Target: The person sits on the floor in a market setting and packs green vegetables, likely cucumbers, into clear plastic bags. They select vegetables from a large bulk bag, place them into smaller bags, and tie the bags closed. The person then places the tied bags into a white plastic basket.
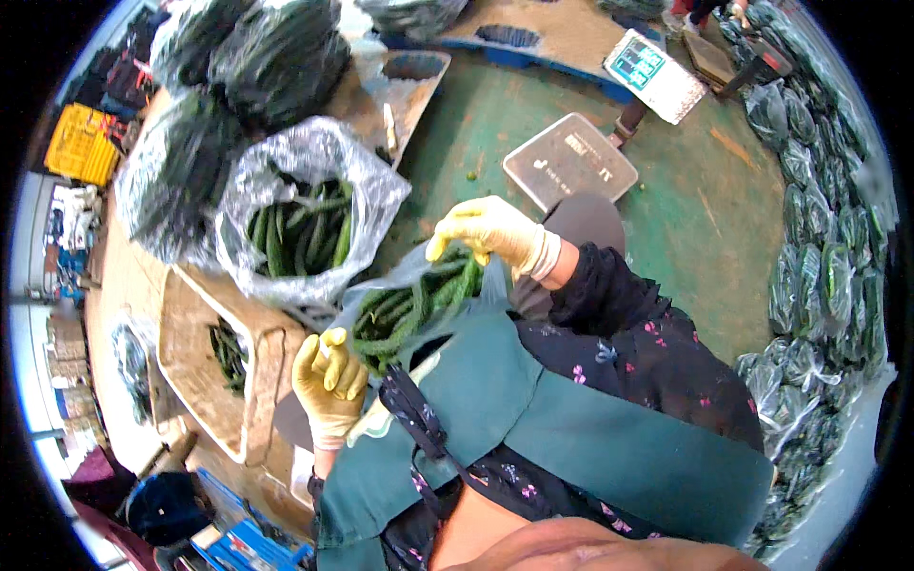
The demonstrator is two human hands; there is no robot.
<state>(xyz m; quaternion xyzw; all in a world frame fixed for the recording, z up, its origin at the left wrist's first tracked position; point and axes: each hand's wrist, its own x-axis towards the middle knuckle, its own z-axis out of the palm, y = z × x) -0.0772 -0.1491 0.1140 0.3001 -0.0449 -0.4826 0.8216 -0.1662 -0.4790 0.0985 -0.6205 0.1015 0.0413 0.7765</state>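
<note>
A clear plastic bag [494,287] of green cucumbers [400,314] rests against my lap, its mouth spread. My right hand [493,232], in a yellow-palmed glove, has its fingers curled over the upper edge of this bag and grips the film. At the bag's lower left, my left hand [332,389] wears the same kind of glove, palm up with fingers bent. A small whitish bit shows between its thumb and fingers; whether it is bag film I cannot tell. Just beyond stands a large open plastic sack [371,182] with more cucumbers [300,232] inside.
A platform scale [571,163] with a lit display [646,68] stands on the green floor ahead. Bagged cucumbers [821,271] line the right side. Full sacks [278,64] sit at upper left, above a dirty plastic crate [207,385]. Another person [703,11] is partly visible at top right.
</note>
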